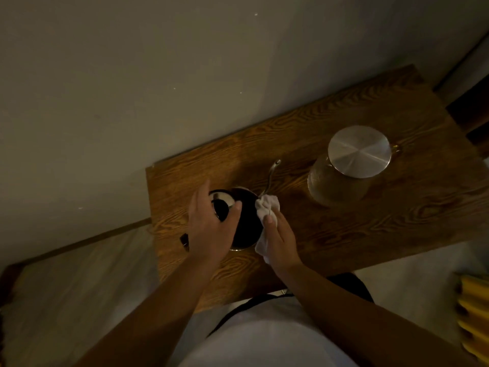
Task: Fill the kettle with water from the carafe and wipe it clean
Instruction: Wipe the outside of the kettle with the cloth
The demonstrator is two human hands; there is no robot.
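The left hand [211, 229] is being clamped over the gooseneck kettle [244, 223] lid to steady it, while a white cloth [266, 210], gripped by the right hand [279, 238], is being pressed against its side.

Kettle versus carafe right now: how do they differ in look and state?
The kettle is dark, while the carafe is clear glass with a silver lid. The kettle is held by the left hand and wiped with a white cloth in the right hand; the carafe stands untouched. The kettle has a thin curved spout; the carafe doesn't. Both stand upright on the wooden table.
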